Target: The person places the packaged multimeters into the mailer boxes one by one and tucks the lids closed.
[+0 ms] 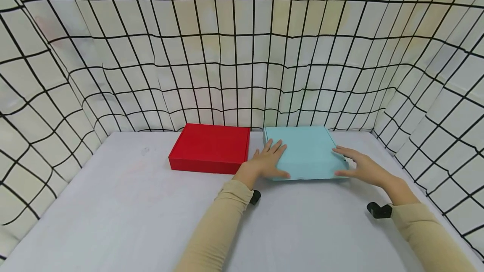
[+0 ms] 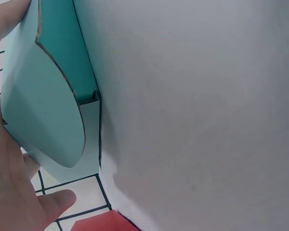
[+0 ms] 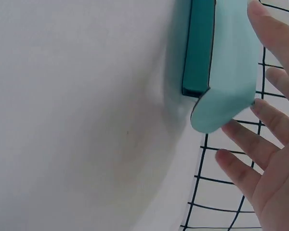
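A light blue cardboard box [image 1: 308,148] lies flat at the back right of the table. My left hand [image 1: 266,163] rests on its left part, fingers spread over the lid and thumb at the front edge. At the right side is my right hand [image 1: 364,168], its fingers fairly straight and apart, fingertips right at the box's edge. Both wrist views show the lid's front flap [image 2: 43,106] standing out from the box, with rounded corner tabs [image 3: 219,113] at its ends. Behind this flap the darker teal front of the box [image 3: 201,53] shows.
A closed red box [image 1: 211,146] lies to the left of the blue one, a narrow gap between them. The white table [image 1: 124,217] reaches back to a white wall with black grid netting [image 1: 242,49], which also stands along both sides.
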Available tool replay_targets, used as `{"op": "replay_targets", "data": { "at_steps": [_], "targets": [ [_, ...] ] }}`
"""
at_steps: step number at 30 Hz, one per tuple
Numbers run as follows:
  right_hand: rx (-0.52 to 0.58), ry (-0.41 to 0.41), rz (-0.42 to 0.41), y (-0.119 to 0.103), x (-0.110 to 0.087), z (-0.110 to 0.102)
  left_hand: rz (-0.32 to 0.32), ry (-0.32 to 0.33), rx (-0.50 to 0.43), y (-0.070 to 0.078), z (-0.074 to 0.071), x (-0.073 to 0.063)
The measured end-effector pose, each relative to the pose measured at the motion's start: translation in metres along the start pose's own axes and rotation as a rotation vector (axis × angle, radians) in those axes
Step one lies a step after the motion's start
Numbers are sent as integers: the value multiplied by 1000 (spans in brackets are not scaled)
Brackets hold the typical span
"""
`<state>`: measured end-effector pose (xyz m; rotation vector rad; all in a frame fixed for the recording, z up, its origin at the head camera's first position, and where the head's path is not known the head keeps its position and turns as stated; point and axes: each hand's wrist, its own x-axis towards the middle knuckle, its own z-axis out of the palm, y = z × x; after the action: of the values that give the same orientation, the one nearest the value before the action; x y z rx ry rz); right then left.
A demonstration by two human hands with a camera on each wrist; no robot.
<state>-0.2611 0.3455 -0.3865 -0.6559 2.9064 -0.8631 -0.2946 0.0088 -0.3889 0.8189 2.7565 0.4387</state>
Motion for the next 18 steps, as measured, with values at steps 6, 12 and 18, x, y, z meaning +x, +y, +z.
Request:
{"op": "replay_targets", "data": {
  "at_steps": [6, 12, 18],
  "targets": [
    [33, 7, 43, 8, -10, -6, 5, 5, -7, 0, 0, -2],
    [65, -58, 120, 15, -18, -10, 3, 4, -9, -1, 0, -2],
    [122, -72, 127, 17, -20, -8, 3, 5, -17, 0, -1, -2]
  ]
}}
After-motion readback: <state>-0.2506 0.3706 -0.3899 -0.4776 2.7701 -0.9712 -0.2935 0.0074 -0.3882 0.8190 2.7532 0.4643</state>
